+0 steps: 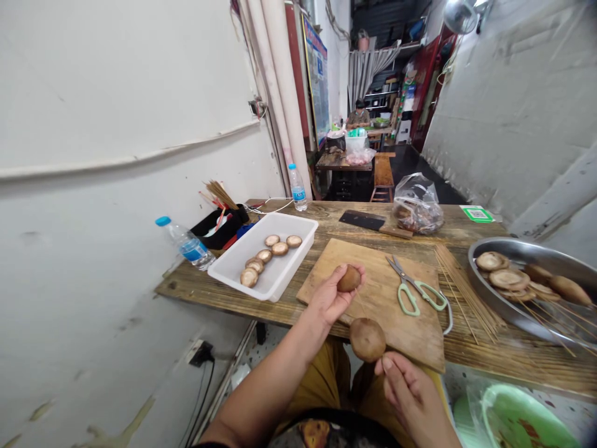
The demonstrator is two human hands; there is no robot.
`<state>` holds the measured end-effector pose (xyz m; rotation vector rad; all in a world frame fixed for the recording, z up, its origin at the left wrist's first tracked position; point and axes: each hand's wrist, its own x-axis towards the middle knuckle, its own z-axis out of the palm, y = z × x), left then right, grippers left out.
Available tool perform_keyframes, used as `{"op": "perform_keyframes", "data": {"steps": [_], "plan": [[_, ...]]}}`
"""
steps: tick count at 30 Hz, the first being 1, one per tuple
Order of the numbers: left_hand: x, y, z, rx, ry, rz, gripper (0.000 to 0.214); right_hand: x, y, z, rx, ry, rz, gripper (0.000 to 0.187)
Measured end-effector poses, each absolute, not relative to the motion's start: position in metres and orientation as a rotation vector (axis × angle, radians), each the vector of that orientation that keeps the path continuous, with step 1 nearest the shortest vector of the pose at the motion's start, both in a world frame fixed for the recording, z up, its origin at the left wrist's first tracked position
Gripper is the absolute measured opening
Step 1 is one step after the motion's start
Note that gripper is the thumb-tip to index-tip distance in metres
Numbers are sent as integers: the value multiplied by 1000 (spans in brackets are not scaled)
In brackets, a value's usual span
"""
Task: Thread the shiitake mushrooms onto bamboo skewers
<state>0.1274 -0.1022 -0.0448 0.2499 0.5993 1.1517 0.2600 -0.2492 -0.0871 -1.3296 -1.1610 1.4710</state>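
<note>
My left hand [332,297] is closed around a small brown mushroom [349,279] over the near left part of a wooden cutting board [405,323]. A thin bamboo skewer runs from that mushroom down to a larger brown mushroom [367,339]. My right hand [410,395], below the board's front edge, pinches the skewer's near end just behind the larger mushroom. Green-handled scissors [416,291] lie on the board to the right.
A white tray [233,264] with several mushroom pieces sits left of the board. A metal bowl [485,295] of mushrooms and skewers is at right, loose skewers [461,286] beside it. A cleaver [362,220], a plastic bag [416,205], and two water bottles [189,246] stand behind. A person sits far back.
</note>
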Motion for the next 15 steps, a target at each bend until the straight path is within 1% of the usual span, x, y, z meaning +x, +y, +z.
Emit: {"op": "perform_keyframes", "data": {"steps": [15], "plan": [[134,-109,-41,305,593,1122,6,259,-245,-83,-1350,-1213,1370,40]]}}
